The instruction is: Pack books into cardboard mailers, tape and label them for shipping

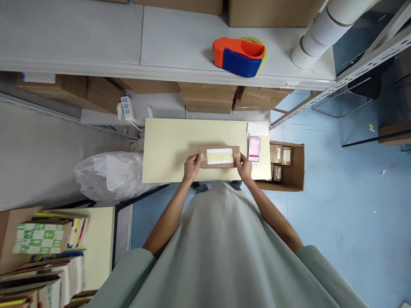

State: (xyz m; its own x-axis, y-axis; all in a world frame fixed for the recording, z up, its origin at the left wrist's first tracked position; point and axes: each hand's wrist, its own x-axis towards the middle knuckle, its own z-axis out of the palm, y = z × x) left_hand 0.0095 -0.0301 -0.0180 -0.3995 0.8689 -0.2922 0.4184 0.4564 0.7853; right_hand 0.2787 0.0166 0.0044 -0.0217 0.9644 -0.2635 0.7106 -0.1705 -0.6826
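While the box (pixel 219 157) is positioned over the counter (pixel 170 137), its ends are held by left grip (pixel 192 166) and right grip (pixel 244 167).

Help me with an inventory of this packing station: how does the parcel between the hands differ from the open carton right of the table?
The parcel is closed and labelled; the carton is open-topped, with small boxes inside. The left hand and right hand hold the parcel's ends; neither touches the carton. The parcel looks smaller than the carton. Both are brown and look like cardboard.
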